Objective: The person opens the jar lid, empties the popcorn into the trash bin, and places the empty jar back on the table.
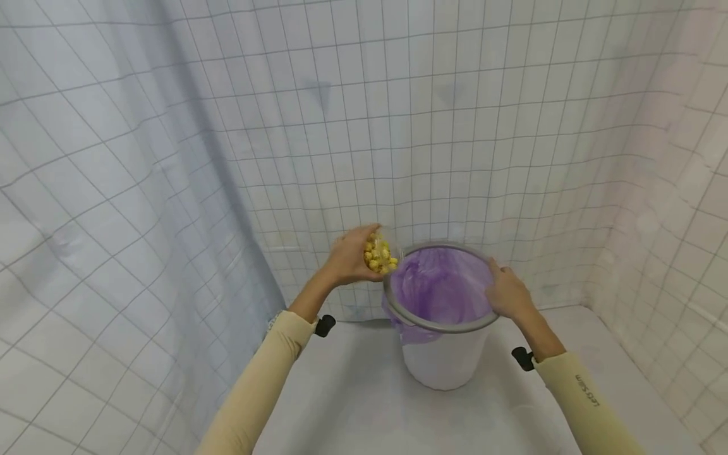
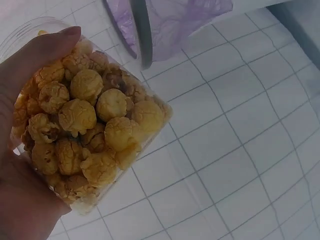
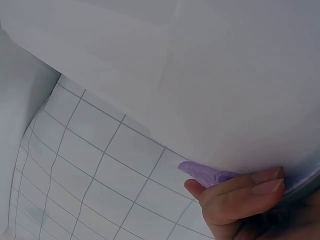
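A clear plastic jar of caramel popcorn [image 2: 82, 120] lies tilted in my left hand [image 1: 351, 254], thumb over one side and fingers around the other. In the head view the jar's mouth end meets the left rim of a white trash can [image 1: 440, 360]. A purple bag [image 1: 443, 284] lines the can, folded over its grey rim ring [image 1: 455, 327]. My right hand [image 1: 509, 292] grips the rim on the can's right side. In the right wrist view its curled fingers [image 3: 245, 200] lie against the white outer wall, beside a scrap of the purple liner.
The can stands on a white surface [image 1: 352, 392]. White cloth with a grey grid hangs behind as a back wall [image 1: 364, 126], and more of it closes in the left side [image 1: 114, 221] and the right side [image 1: 671, 208]. Black camera mounts sit at both wrists.
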A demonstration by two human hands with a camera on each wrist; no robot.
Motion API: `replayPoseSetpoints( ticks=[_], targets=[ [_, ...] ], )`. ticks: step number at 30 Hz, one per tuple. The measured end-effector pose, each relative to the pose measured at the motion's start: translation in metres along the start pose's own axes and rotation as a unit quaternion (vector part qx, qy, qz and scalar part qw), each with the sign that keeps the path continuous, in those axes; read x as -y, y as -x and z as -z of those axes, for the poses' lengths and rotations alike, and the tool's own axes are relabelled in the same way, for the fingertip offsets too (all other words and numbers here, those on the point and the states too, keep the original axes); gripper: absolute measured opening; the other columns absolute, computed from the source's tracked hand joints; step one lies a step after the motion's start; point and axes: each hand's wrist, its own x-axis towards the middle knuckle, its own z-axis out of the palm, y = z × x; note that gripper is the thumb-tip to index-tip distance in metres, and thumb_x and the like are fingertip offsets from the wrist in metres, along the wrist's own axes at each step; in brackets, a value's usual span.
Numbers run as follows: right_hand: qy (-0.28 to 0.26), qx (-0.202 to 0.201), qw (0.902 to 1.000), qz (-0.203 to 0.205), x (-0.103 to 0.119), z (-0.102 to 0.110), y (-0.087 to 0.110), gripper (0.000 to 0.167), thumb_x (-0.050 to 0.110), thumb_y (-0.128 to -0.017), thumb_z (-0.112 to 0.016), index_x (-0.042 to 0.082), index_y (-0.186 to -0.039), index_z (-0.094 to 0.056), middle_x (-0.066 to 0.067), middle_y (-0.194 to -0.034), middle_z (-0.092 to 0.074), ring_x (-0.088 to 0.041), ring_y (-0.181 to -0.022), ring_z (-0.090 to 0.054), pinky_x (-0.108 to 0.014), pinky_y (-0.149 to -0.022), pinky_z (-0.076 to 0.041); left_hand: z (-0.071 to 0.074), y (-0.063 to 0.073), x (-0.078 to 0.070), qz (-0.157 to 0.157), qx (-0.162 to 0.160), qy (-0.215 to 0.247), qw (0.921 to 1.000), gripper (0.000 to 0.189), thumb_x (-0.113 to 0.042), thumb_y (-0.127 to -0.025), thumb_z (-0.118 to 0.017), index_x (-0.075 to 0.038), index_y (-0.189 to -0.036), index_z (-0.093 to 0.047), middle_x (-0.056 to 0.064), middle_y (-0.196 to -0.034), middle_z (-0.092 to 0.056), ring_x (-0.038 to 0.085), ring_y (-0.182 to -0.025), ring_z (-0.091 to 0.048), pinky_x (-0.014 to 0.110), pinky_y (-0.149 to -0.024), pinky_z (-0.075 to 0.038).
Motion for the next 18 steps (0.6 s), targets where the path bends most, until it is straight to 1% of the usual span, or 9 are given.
replayPoseSetpoints(
  ticks=[1,4,8,14,18],
  targets=[
    [0.0,-0.001,1.0,0.001,0.0,0.0,0.0,0.072,0.006,-0.093,-0.043,-0.01,-0.159,-0.021,-0.047,-0.142,-0.041,-0.06,-0.116,-0.057,-0.068,-0.09,-0.053,0.0,-0.005,-0.002,-0.009,0.011,-0.021,0.9997,0.113,-0.036,-0.069,-0.096,-0.006,-0.159,-0.035,0.016,-0.158,-0.048,0.036,-0.146,-0.045,0.063,-0.119,-0.035],
    [-0.003,-0.002,1.0,0.002,0.0,0.0,0.0,0.072,0.006,-0.092,-0.042,-0.01,-0.159,-0.021,-0.047,-0.142,-0.042,-0.06,-0.116,-0.057,-0.068,-0.09,-0.052,0.0,-0.016,-0.008,-0.032,0.039,-0.059,0.997,0.111,-0.034,-0.07,-0.096,-0.008,-0.159,-0.035,0.015,-0.158,-0.048,0.036,-0.148,-0.043,0.063,-0.121,-0.032],
    [-0.003,-0.005,1.0,0.001,-0.001,-0.001,0.0,0.071,0.006,-0.092,-0.041,-0.01,-0.159,-0.022,-0.047,-0.142,-0.042,-0.059,-0.117,-0.057,-0.068,-0.091,-0.052,0.0,-0.026,-0.015,-0.048,0.065,-0.111,0.9906,0.111,-0.034,-0.071,-0.096,-0.01,-0.16,-0.034,0.013,-0.158,-0.047,0.036,-0.148,-0.042,0.063,-0.121,-0.031],
    [0.005,-0.005,1.0,0.007,-0.002,-0.002,0.001,0.071,0.007,-0.093,-0.041,-0.009,-0.159,-0.022,-0.047,-0.142,-0.041,-0.06,-0.113,-0.059,-0.067,-0.089,-0.053,0.001,-0.036,-0.023,-0.055,0.09,-0.177,0.9786,0.111,-0.041,-0.073,-0.094,-0.013,-0.161,-0.033,0.011,-0.158,-0.047,0.034,-0.148,-0.042,0.061,-0.123,-0.03],
    [0.011,-0.007,0.9999,0.011,-0.002,-0.001,0.001,0.071,0.007,-0.093,-0.042,-0.01,-0.159,-0.022,-0.048,-0.141,-0.042,-0.06,-0.111,-0.06,-0.067,-0.087,-0.054,-0.001,-0.041,-0.03,-0.065,0.106,-0.221,0.9674,0.107,-0.046,-0.077,-0.09,-0.016,-0.162,-0.032,0.01,-0.158,-0.046,0.033,-0.149,-0.041,0.06,-0.125,-0.028]
  ],
)
